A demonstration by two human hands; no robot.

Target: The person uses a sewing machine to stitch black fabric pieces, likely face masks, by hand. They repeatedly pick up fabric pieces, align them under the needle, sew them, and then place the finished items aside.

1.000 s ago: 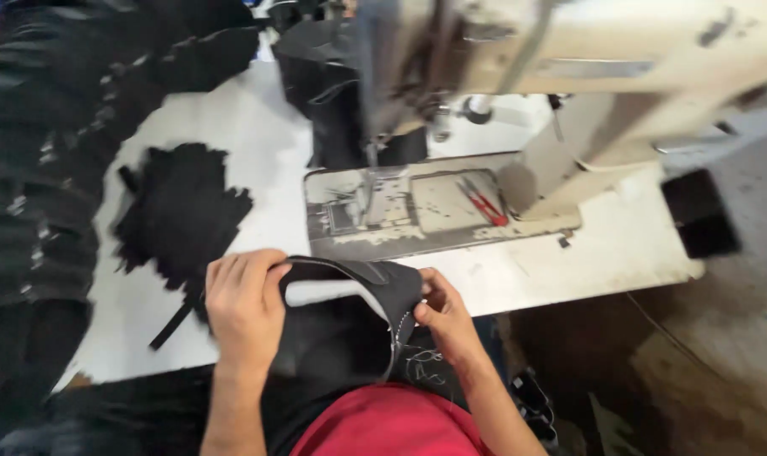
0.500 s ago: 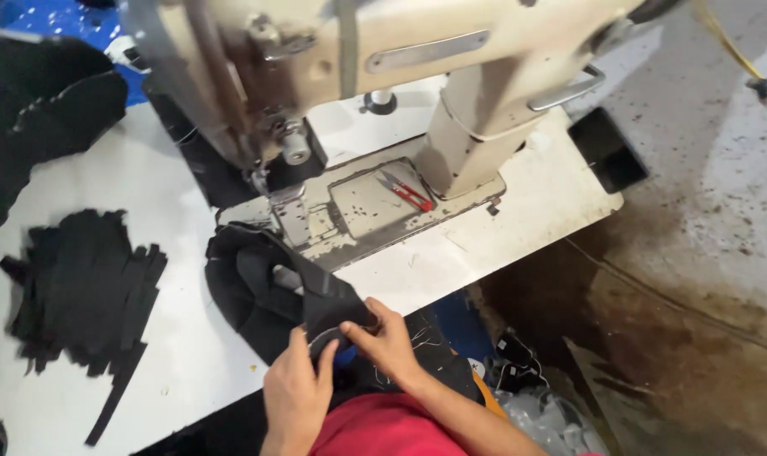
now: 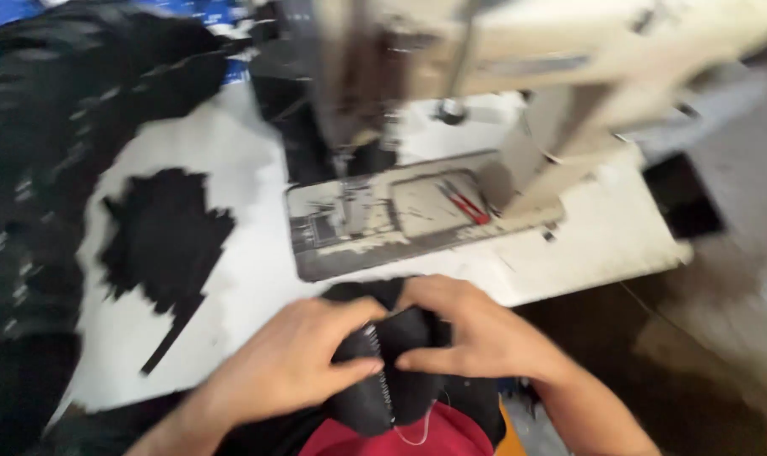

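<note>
Low in the frame, your left hand (image 3: 295,363) and right hand (image 3: 476,333) pinch the black stitched piece (image 3: 396,367) from both sides, fingers closed, seam upward for viewing.

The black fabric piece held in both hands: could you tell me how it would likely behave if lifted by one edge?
The black fabric piece would probably flop, since it bunches and folds between the left hand and right hand. It seems light, pinched by fingers alone. Its stitched seam may stiffen that line slightly.
</note>
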